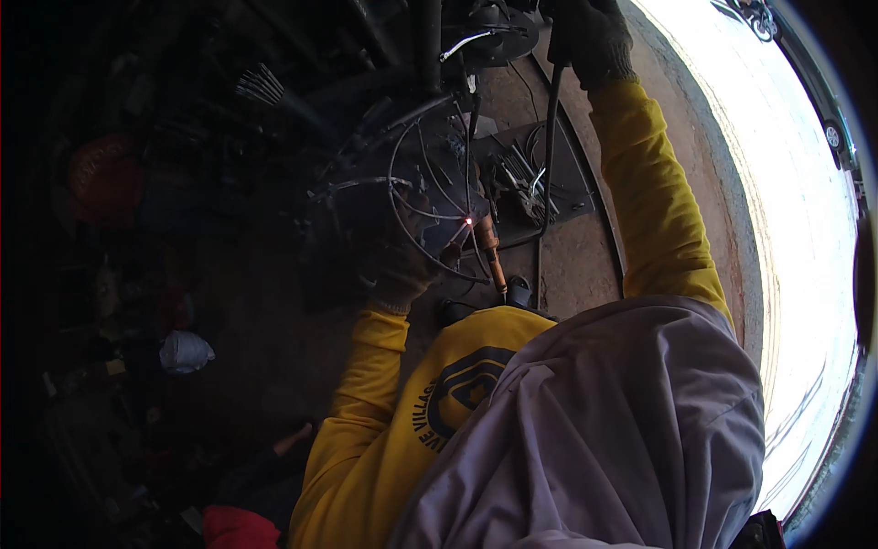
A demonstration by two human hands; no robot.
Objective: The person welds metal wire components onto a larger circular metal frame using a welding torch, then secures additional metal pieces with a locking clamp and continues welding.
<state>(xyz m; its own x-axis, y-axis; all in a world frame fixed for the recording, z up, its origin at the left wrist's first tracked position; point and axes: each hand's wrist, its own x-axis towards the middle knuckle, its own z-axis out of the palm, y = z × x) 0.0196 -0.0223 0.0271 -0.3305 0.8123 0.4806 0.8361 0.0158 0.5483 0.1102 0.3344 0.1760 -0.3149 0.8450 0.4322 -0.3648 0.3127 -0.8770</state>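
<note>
My left hand (402, 273), in a dark work glove, is closed at the lower left side of a round metal wire frame (391, 171); shadow hides most of its fingers. Curved rods meet at the frame's hub, where a small spot (469, 221) glows orange-red. My right hand (593, 44), also gloved, reaches to the upper edge of the view. Its fingers are bent round something dark that I cannot make out. A thick black cable (552, 128) hangs just below that hand. An orange-brown cylindrical piece (487, 238) stands beside the hub.
Metal rods and tools (523, 183) lie on a dark plate right of the frame. A round dark disc (498, 38) is at the top. Several wires (262, 86) fan out at the upper left. A whitish bag (186, 352) and a person's red garment (240, 528) show at left.
</note>
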